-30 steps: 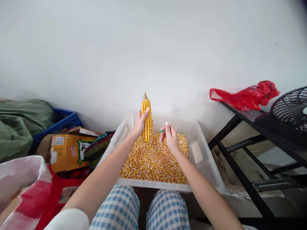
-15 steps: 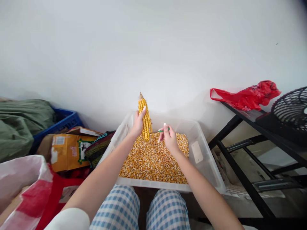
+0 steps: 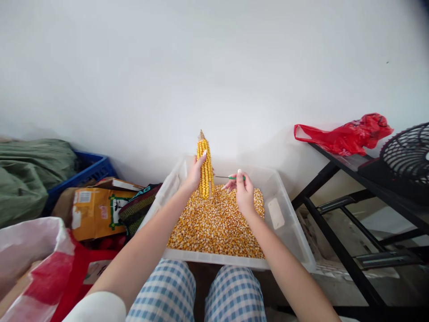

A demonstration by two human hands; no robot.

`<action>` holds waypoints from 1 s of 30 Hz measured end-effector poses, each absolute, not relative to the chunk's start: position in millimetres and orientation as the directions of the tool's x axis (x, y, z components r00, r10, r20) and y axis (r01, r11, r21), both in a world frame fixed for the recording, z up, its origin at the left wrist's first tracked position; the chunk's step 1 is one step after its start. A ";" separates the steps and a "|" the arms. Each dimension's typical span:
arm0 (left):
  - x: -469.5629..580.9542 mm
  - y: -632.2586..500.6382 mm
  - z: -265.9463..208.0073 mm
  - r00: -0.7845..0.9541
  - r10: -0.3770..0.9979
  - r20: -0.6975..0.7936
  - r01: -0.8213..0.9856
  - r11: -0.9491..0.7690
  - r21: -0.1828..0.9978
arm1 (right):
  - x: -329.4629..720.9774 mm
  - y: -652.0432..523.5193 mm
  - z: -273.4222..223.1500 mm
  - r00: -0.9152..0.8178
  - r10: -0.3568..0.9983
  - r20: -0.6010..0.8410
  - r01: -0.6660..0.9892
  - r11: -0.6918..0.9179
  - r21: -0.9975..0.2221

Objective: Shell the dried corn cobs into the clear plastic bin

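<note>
My left hand [image 3: 195, 172] is closed round a yellow corn cob [image 3: 205, 172], held upright with its dry pointed end on top. A strip on the cob's lower right looks bare of kernels. In my right hand [image 3: 243, 188] is a thin metal tool with a green handle [image 3: 238, 178], perhaps a screwdriver; its shaft points left at the cob. I cannot tell whether the tip touches the cob. Below both hands, loose corn kernels [image 3: 214, 228] cover the floor of a clear plastic bin [image 3: 291, 237].
To the left are a blue crate [image 3: 95, 167], an orange cardboard box [image 3: 97, 214], a dark mesh bag [image 3: 136, 208] and a red-and-white bag [image 3: 50, 268]. A black metal frame [image 3: 331, 228] on the right bears a red plastic bag [image 3: 351, 134] and a black fan [image 3: 410, 152]. A white wall stands behind.
The cob and my left hand have shifted slightly right and turned more upright. My right hand has moved right, and more of the tool's shaft shows.
</note>
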State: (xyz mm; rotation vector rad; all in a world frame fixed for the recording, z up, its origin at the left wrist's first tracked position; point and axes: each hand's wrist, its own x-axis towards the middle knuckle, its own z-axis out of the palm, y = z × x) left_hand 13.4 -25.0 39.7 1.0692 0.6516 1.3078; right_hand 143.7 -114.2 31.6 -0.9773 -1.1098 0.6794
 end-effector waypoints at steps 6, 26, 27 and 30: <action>19.4 -27.8 36.3 0.287 0.939 0.189 -0.396 -0.063 0.916 | 142.2 -115.9 30.6 0.274 0.862 0.426 0.060 0.427 -0.902; 23.8 -34.5 32.8 0.342 0.920 0.194 -0.316 -0.082 0.945 | 146.9 -121.8 20.7 0.073 0.777 0.626 0.513 0.509 -0.692; 24.2 -35.1 32.6 0.339 0.921 0.195 -0.309 -0.086 0.947 | 146.9 -122.3 21.4 0.066 0.779 0.624 0.513 0.510 -0.691; 24.8 -37.5 33.6 0.338 0.920 0.199 -0.285 -0.101 0.953 | 146.3 -123.1 23.0 0.068 0.790 0.609 0.481 0.509 -0.714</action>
